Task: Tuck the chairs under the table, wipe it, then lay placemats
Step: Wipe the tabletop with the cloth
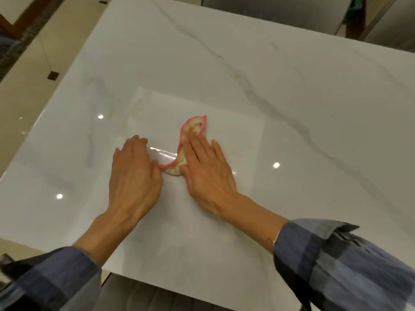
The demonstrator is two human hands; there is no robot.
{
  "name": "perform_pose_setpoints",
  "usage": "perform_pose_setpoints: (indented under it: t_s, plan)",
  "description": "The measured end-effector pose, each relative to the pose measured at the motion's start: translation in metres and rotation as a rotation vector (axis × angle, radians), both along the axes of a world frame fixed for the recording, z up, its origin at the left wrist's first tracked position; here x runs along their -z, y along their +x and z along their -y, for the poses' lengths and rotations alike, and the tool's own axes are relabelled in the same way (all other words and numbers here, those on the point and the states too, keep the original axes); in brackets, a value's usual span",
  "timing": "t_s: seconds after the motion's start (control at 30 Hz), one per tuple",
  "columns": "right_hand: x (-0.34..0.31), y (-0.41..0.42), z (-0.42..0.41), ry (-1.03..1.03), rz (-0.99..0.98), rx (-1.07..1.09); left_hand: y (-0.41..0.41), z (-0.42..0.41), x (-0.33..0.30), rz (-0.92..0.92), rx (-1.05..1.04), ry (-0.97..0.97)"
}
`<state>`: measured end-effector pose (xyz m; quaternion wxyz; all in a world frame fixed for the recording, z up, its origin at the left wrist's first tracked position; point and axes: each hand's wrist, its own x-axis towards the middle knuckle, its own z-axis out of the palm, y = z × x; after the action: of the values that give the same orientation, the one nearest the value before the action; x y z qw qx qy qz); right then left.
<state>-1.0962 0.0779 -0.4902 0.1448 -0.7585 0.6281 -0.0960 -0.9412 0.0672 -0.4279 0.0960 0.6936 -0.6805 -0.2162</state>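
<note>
Closest to you there's a grey padded chair (139,295) sitting right at the near edge of the desk (292,70), seat partly under the top from what shows. Your plaid sleeves (350,261) come in from both bottom corners.

Your left hand (134,176) is flat on the glossy white marble top, fingers straight and together, palm down, so that grip is released and holding nothing. Its thumb side sits just beside the near tip of the cloth (193,131), maybe touching it, can't quite tell.

Your right hand (206,173) is also flat, fingers spread and straight, pressing down on the cloth, not curled round it. The cloth is a small yellowish rag with a pink border, bunched into a narrow strip running from between your hands out past your right fingertips, with the far end poking free. It lies around the middle of the desk, a bit to your side.

Ceiling lights show as bright dots on the shiny surface. Grey veins run diagonally across the far half. Past the far edge there's another pale chair back (269,2), and tiled floor (33,81) off to the left.
</note>
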Motion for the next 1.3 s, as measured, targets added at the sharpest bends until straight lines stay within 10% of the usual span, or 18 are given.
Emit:
perform_pose_setpoints:
  t_s: [0.47, 0.83, 1.1, 1.3]
  plan:
    - [-0.004, -0.002, 0.077, 0.044, -0.004, 0.607, 0.082, -0.018, 0.011, 0.115, -0.075, 0.056]
    - [-0.002, 0.121, 0.160, -0.008, 0.087, 0.102, 0.147, -0.020, 0.019, 0.117, -0.285, 0.051]
    - [-0.004, 0.173, 0.029, 0.055, 0.140, -0.480, 0.172, -0.025, 0.017, 0.108, -0.373, 0.061]
    - [0.007, 0.162, -0.005, -0.057, 0.034, -0.531, 0.191, -0.025, 0.022, 0.161, -0.392, 0.067]
